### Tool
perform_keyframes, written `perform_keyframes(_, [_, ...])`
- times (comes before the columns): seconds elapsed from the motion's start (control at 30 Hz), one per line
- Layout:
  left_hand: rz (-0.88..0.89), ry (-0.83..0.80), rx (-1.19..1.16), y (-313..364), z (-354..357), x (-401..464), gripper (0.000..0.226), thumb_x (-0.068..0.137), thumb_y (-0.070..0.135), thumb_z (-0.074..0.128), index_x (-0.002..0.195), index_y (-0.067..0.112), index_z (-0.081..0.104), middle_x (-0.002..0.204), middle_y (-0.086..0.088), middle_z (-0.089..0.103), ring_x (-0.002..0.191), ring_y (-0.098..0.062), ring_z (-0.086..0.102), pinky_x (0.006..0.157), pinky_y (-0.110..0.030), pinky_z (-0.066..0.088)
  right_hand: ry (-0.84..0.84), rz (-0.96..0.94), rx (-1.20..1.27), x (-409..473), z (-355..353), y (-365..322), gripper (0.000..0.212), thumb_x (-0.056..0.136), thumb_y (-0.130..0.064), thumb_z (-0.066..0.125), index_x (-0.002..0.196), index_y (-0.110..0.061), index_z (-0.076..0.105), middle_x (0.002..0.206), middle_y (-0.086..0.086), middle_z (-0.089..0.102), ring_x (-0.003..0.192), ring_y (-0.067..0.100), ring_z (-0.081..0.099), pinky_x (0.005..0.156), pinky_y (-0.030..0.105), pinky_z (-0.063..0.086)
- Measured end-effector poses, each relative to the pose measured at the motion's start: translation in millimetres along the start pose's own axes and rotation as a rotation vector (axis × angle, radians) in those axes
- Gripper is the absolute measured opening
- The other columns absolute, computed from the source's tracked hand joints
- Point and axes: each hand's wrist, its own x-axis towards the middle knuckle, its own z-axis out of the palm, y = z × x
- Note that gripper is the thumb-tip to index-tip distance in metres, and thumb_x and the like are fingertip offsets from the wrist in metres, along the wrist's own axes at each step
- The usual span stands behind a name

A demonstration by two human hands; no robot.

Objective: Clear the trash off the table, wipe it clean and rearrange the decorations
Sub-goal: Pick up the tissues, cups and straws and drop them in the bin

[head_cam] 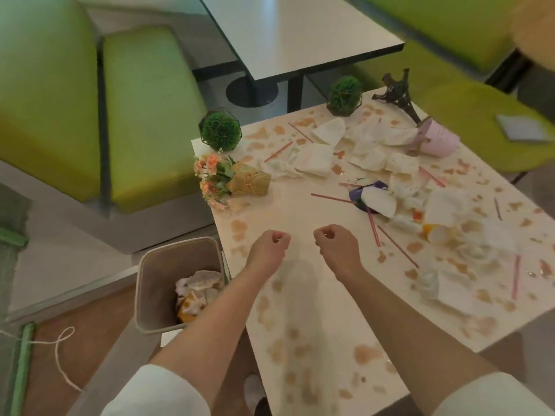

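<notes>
Currently both of my hands hover over the near part of the desk [300, 211], fingers curled into loose fists with nothing in them: left hand [268, 249], right hand [338, 247]. Desk surface is blotched all over with tan-brown stains. Trash lies mostly on the far and right portions: crumpled white napkins [315, 159] near the far middle, more tissue and paper wads [450, 211] to the right, a purple wrapper [371, 195] with white paper tucked in it at centre, a tipped paper cup [437, 234] with orange inside near the right, and thin pink straws [374, 228] scattered about. Decorations: two green ball plants in wire frames, one [220, 131] at the far left corner, the other [344, 96] along the far edge; a small flower bouquet [223, 183] in tan wrap lying on its side at the left edge; a dark tower figurine [401, 93] tipped over at the far right corner, its tip touching a pink pot [435, 138] that also lies on its side. Beige waste bin [156, 283] stands on the floor just beside the desk's left edge, below my left forearm, holding crumpled paper. Green bench seats [150, 115] sit beyond on the left.
</notes>
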Motion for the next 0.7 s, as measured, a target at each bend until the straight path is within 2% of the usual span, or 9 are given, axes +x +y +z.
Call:
perform_keyframes(0.1, [0.017, -0.022, 0.021, 18.1, 32.9, 4.9, 0.014, 0.096, 0.037, 0.052, 0.095, 0.024, 0.059, 0.100, 0.003, 0.067, 0.093, -0.019, 0.064, 0.078, -0.031, 0.047, 0.046, 0.019, -0.049, 18.7, -32.3, 16.7, 0.014, 0.093, -0.023, 0.056, 0.092, -0.014, 0.067, 0.092, 0.000, 0.068, 0.082, 0.020, 0.063, 0.055, 0.023, 0.040])
perform_keyframes(0.2, [0.019, -0.049, 0.027, 32.1, 65.7, 10.6, 0.015, 0.096, 0.037, 0.052, 0.096, 0.024, 0.059, 0.103, 0.003, 0.066, 0.096, -0.020, 0.064, 0.084, -0.034, 0.048, 0.063, 0.033, -0.178, 34.1, -65.6, 34.7, 0.016, 0.095, -0.026, 0.054, 0.095, -0.017, 0.067, 0.095, -0.002, 0.067, 0.075, 0.013, 0.057, 0.050, 0.021, 0.037])
perform_keyframes(0.33, [0.003, -0.058, 0.039, 45.9, 104.0, 17.3, 0.020, 0.096, 0.039, 0.052, 0.103, 0.022, 0.060, 0.104, 0.003, 0.066, 0.095, -0.020, 0.063, 0.082, -0.034, 0.049, 0.063, 0.090, -0.383, 53.1, -107.9, 57.5, 0.017, 0.096, -0.031, 0.049, 0.088, -0.025, 0.063, 0.079, -0.005, 0.064, 0.056, 0.018, 0.061, 0.048, 0.027, 0.044])
perform_keyframes(0.43, [0.003, -0.058, 0.046, 50.8, 124.1, 21.6, 0.015, 0.095, 0.038, 0.054, 0.099, 0.024, 0.058, 0.100, 0.005, 0.065, 0.089, -0.016, 0.061, 0.079, -0.031, 0.048, 0.052, 0.135, -0.546, 64.3, -131.8, 68.6, 0.014, 0.093, -0.030, 0.050, 0.089, -0.031, 0.063, 0.071, -0.009, 0.059, 0.055, 0.013, 0.057, 0.053, 0.025, 0.039])
perform_keyframes(0.57, [-0.029, -0.054, 0.045, 58.3, 146.6, 27.6, 0.018, 0.094, 0.039, 0.055, 0.102, 0.024, 0.060, 0.102, 0.005, 0.064, 0.090, -0.017, 0.063, 0.088, -0.035, 0.052, -0.032, 0.177, -0.700, 79.3, -148.9, 83.8, 0.021, 0.083, -0.023, 0.053, 0.073, -0.019, 0.071, 0.064, -0.005, 0.064, 0.058, 0.016, 0.062, 0.052, 0.022, 0.039])
perform_keyframes(0.7, [-0.045, -0.042, 0.043, 66.7, 161.8, 31.1, 0.018, 0.095, 0.038, 0.054, 0.104, 0.023, 0.060, 0.102, 0.005, 0.063, 0.090, -0.017, 0.063, 0.086, -0.032, 0.051, -0.064, 0.172, -0.789, 87.5, -153.1, 88.6, 0.019, 0.081, -0.023, 0.056, 0.064, -0.019, 0.064, 0.057, -0.005, 0.056, 0.053, 0.016, 0.055, 0.047, 0.021, 0.031])
